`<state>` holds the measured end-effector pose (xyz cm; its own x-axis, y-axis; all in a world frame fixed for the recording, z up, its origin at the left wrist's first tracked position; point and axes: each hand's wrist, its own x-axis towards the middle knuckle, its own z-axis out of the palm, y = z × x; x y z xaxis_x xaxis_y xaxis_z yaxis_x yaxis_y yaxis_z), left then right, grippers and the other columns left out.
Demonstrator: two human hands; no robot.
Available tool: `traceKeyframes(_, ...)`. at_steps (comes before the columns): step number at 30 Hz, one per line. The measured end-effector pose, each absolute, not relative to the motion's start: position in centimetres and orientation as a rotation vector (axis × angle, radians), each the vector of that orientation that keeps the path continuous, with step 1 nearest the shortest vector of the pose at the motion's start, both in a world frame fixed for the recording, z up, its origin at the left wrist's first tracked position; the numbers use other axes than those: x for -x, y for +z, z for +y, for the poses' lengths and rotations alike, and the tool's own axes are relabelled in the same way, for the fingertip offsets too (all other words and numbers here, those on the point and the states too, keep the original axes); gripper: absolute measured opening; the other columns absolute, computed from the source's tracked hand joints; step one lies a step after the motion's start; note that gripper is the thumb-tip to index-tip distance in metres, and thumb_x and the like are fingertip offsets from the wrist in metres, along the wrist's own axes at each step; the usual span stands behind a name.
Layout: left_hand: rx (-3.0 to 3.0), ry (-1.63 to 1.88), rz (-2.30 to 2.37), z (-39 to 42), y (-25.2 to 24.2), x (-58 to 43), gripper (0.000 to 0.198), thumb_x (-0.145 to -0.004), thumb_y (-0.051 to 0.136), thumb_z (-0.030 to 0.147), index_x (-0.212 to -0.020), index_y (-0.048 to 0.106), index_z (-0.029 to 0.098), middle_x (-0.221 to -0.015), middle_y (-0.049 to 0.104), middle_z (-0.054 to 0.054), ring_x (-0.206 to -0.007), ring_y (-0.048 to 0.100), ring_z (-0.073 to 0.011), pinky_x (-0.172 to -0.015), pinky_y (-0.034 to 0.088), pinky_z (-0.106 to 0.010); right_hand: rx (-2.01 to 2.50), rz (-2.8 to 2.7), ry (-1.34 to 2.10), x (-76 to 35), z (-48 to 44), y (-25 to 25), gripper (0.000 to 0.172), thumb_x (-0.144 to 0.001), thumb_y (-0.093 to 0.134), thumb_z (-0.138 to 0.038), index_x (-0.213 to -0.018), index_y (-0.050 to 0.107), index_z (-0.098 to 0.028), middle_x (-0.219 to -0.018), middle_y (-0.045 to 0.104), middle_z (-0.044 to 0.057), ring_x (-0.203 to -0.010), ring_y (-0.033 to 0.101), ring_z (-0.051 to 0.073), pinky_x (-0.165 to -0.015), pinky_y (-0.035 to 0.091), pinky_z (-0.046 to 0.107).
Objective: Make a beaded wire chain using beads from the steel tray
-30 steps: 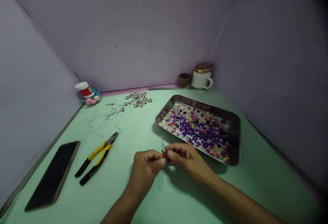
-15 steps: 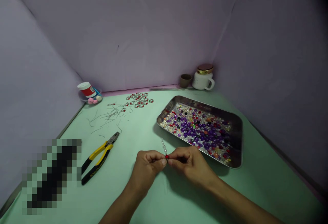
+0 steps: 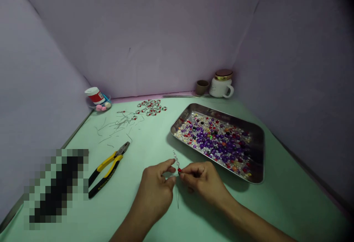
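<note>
A thin wire strung with small clear beads and a red bead [image 3: 179,169] hangs at the centre of the mat. My right hand [image 3: 203,181] pinches it at the red bead between thumb and fingertips. Its lower wire end points down toward the mat, and its upper end rises with clear beads. My left hand [image 3: 153,188] is just left of the piece, with thumb and forefinger spread apart. I cannot see it gripping anything.
A steel tray [image 3: 221,111] of purple, red and clear beads lies right of my hands. Yellow-black pliers [image 3: 107,170], loose wire bits [image 3: 118,124], beaded rings [image 3: 149,107], a pixelated dark object [image 3: 55,186], a mug [image 3: 221,88] and a cup [image 3: 202,87] sit around.
My left hand's fingers have opened and drawn slightly away from the red bead. My right hand keeps its pinch. The whole view has shifted slightly.
</note>
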<state>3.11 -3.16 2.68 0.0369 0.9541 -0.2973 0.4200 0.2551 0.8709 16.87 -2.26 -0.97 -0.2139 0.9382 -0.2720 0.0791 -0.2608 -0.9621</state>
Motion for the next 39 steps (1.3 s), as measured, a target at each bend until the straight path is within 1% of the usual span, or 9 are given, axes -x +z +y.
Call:
traceKeyframes(1,-1.163,0.671,1.537,-3.1,2.6,-3.3,0.045,-0.063,0.052,0.019,-0.107,0.055,0.012,-0.084,0.062,-0.008,-0.040,0.046,-0.0096,-0.038,0.035,-0.025,1.333,-1.285,1.554,-16.8,-2.3,-0.9,0.015,-0.061,0.056,-0.023,-0.055,0.064,-0.011,-0.042,0.047,-0.002,-0.039,0.037,0.008,-0.039,0.029,0.022)
traceKeyframes(3,-0.972,0.650,1.497,-3.1,2.4,-3.6,0.043,-0.062,0.051,0.021,-0.103,0.053,0.007,-0.070,0.059,-0.004,-0.035,0.043,-0.0087,-0.035,0.033,-0.024,1.341,-1.323,1.536,-16.8,-2.4,-0.7,0.016,-0.062,0.054,-0.022,-0.055,0.064,-0.011,-0.042,0.047,-0.002,-0.040,0.037,0.008,-0.039,0.027,0.022)
traceKeyframes(6,-1.055,0.673,1.484,-2.8,2.1,-3.7,0.019,-0.059,0.055,0.022,-0.072,0.059,0.009,-0.047,0.049,0.003,-0.038,0.042,-0.0090,-0.039,0.033,-0.022,1.357,-1.403,1.481,-16.8,-2.6,-0.7,0.016,-0.062,0.054,-0.021,-0.055,0.065,-0.011,-0.044,0.048,-0.001,-0.042,0.036,0.008,-0.040,0.026,0.021)
traceKeyframes(8,-1.160,0.692,1.486,-2.6,1.9,-3.5,0.010,-0.057,0.057,0.021,-0.056,0.057,0.011,-0.044,0.048,0.003,-0.042,0.040,-0.0087,-0.042,0.030,-0.022,1.367,-1.469,1.428,-16.8,-2.8,-0.8,0.018,-0.064,0.053,-0.022,-0.056,0.065,-0.011,-0.045,0.049,-0.001,-0.043,0.036,0.008,-0.040,0.026,0.021)
traceKeyframes(10,-1.191,0.700,1.484,-2.4,1.8,-3.3,0.009,-0.055,0.056,0.019,-0.051,0.056,0.011,-0.047,0.050,0.001,-0.045,0.040,-0.0089,-0.044,0.029,-0.022,1.383,-1.532,1.379,-16.8,-2.9,-0.9,0.019,-0.065,0.053,-0.022,-0.056,0.065,-0.011,-0.046,0.050,0.000,-0.044,0.037,0.009,-0.040,0.027,0.021)
traceKeyframes(21,-1.130,0.711,1.429,-2.2,1.3,-3.1,0.006,-0.053,0.054,0.016,-0.050,0.053,0.012,-0.042,0.043,0.005,-0.041,0.032,-0.0056,-0.040,0.022,-0.019,1.367,-1.779,1.109,-17.1,-3.1,-0.4,0.018,-0.070,0.051,-0.017,-0.062,0.066,-0.014,-0.056,0.061,0.003,-0.054,0.054,0.014,-0.050,0.038,0.022)
traceKeyframes(26,-0.723,0.787,1.271,-2.1,0.6,-3.2,0.014,-0.054,0.062,0.022,-0.055,0.050,0.015,-0.033,0.030,0.011,-0.030,0.013,-0.0010,-0.031,0.006,-0.018,1.354,-1.750,1.089,-17.4,-2.8,-0.1,0.014,-0.070,0.054,-0.018,-0.066,0.067,-0.016,-0.062,0.065,0.003,-0.059,0.057,0.014,-0.055,0.041,0.023)
traceKeyframes(32,-0.462,0.978,1.096,-1.9,0.6,-3.0,0.021,-0.051,0.068,0.020,-0.054,0.048,0.015,-0.034,0.026,0.013,-0.031,0.008,0.0008,-0.028,0.007,-0.014,1.425,-1.566,1.342,-17.4,-2.5,-0.6,0.017,-0.070,0.052,-0.025,-0.063,0.063,-0.015,-0.051,0.057,0.000,-0.046,0.048,0.010,-0.044,0.036,0.020)
traceKeyframes(39,-0.427,1.081,1.155,-1.4,0.7,-2.1,0.019,-0.052,0.067,0.018,-0.057,0.049,0.013,-0.036,0.027,0.012,-0.031,0.010,0.0008,-0.027,0.009,-0.012,1.375,-1.428,1.565,-17.4,-1.9,-0.4,0.016,-0.069,0.051,-0.025,-0.059,0.056,-0.013,-0.050,0.052,-0.001,-0.043,0.043,0.008,-0.042,0.036,0.020)
